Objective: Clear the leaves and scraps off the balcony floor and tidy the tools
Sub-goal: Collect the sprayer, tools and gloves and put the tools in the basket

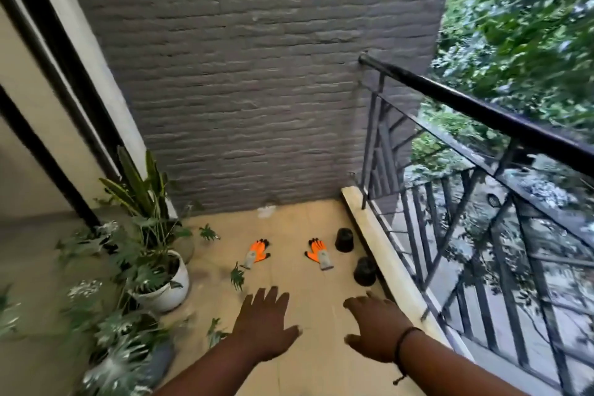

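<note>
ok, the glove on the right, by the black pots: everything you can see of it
The right glove lies flat on the tan floor, fingers pointing toward the brick wall. Orange body, black fingertips, grey knit-looking cuff nearest the camera. It lies left of a black pot, apart from it. Neither hand touches it.

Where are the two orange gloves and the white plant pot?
Left orange glove (257, 253): head view, on its orange palm.
Right orange glove (318, 253): head view, on its orange palm.
White plant pot (167, 291): head view, on its outer wall.
</note>
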Motion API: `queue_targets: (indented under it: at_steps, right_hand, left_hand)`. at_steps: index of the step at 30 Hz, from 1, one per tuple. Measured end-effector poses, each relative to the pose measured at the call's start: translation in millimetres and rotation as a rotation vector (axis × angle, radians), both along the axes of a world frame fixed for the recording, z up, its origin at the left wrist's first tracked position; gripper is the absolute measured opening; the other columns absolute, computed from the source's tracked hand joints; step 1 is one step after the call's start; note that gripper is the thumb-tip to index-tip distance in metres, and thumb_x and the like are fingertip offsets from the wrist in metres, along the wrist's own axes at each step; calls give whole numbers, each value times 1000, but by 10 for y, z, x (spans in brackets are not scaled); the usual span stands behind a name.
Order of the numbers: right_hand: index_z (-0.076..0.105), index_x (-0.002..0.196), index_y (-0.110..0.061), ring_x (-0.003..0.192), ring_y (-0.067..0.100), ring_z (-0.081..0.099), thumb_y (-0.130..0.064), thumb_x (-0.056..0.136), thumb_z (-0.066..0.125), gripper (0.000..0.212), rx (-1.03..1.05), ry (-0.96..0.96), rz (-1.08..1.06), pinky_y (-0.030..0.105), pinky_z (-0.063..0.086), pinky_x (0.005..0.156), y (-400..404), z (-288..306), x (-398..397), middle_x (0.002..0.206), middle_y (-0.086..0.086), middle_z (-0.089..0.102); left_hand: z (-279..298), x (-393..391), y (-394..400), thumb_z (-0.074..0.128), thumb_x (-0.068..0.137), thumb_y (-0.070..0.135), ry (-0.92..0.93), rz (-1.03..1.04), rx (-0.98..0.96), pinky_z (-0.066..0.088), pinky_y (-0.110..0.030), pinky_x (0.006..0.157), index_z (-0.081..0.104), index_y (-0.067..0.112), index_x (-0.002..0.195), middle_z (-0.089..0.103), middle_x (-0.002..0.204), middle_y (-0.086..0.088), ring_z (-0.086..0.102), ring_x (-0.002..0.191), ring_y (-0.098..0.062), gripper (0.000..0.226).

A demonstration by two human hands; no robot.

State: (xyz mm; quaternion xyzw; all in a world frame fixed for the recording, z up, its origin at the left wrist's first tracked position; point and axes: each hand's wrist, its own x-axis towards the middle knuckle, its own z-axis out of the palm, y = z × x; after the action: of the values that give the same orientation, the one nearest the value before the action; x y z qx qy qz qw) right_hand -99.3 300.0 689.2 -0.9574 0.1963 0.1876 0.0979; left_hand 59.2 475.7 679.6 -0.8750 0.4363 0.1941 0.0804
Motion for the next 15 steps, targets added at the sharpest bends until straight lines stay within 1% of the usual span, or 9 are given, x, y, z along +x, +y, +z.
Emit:
queue_targets:
  at_steps: [4,9,13,15]
  right_hand:
    - [31,145,-22,146,29,18,-52,92,51,65,-13,33,105,44,28,114,-424,0,258,148,6,39]
    - [29,147,-23,147,29,15,-52,92,50,66,6,41,172,43,24,116,-658,-120,715,151,4,36]
    - [28,147,-23,147,30,16,-53,91,50,67,23,76,235,45,25,115,-796,-234,1150,151,5,36]
    - [29,147,-23,146,30,17,-54,91,51,67,25,85,241,45,26,115,-877,-280,1348,150,5,37]
  left_hand:
    - [2,92,-264,32,96,65,16,96,-5,5,-46,121,7,22,158,2,165,-7,1,151,-29,79]
    - [-129,258,-272,32,94,67,48,183,43,6,-47,121,9,22,157,3,165,-7,4,151,-31,81]
    - [-249,631,-271,32,94,69,91,241,96,4,-48,121,8,21,157,2,165,-9,3,150,-34,83]
    - [-324,829,-318,26,90,75,113,253,99,4,-48,121,8,21,158,2,165,-8,3,150,-35,88]
